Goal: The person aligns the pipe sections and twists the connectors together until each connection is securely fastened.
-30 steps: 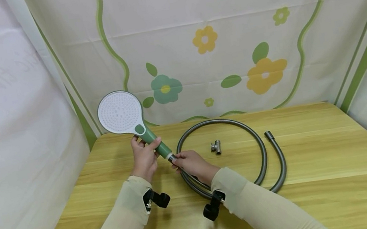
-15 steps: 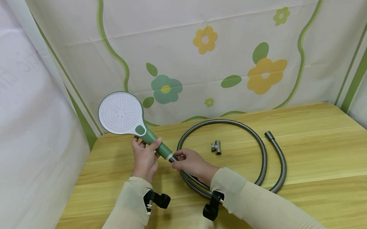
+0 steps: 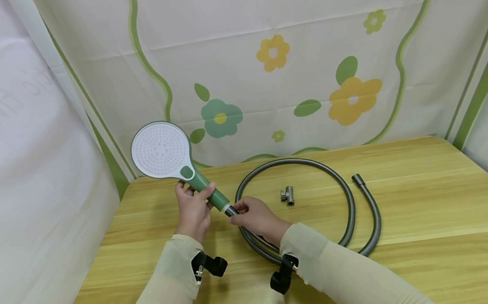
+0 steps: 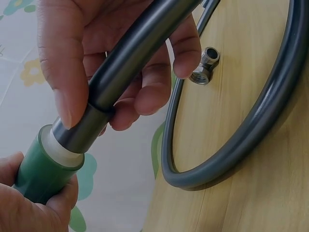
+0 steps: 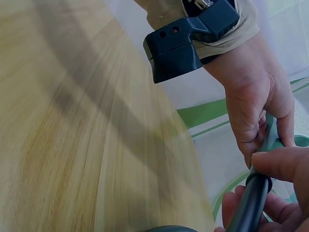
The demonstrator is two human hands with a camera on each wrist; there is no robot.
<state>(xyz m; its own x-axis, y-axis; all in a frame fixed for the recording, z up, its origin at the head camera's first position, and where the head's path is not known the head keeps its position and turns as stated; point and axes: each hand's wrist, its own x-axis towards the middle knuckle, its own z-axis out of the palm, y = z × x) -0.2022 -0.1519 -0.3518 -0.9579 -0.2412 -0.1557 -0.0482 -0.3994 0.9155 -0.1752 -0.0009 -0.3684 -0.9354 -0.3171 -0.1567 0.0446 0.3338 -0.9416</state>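
My left hand (image 3: pixel 192 211) grips the green handle of a shower head (image 3: pixel 160 150), held tilted above the table's left side with its white spray face toward me. At the handle's lower end, my right hand (image 3: pixel 257 217) pinches the dark end nut (image 4: pixel 79 125) of a grey shower hose (image 3: pixel 351 198). In the left wrist view, the thumb lies along that nut and the fingers curl loosely behind it. A white collar (image 4: pixel 60 150) shows between nut and green handle (image 4: pixel 46 174). The rest of the hose loops across the table, its other end (image 3: pixel 358 179) lying free at right.
A small metal tee fitting (image 3: pixel 287 196) stands inside the hose loop. The wooden table (image 3: pixel 426 197) backs onto a flower-printed curtain (image 3: pixel 230 68), with white cloth sides (image 3: pixel 26 183). Black camera mounts (image 3: pixel 284 274) sit on both wrists.
The fingers of my right hand have shifted round the hose nut, the thumb now lower and the index finger raised. The left hand and shower head have hardly moved.
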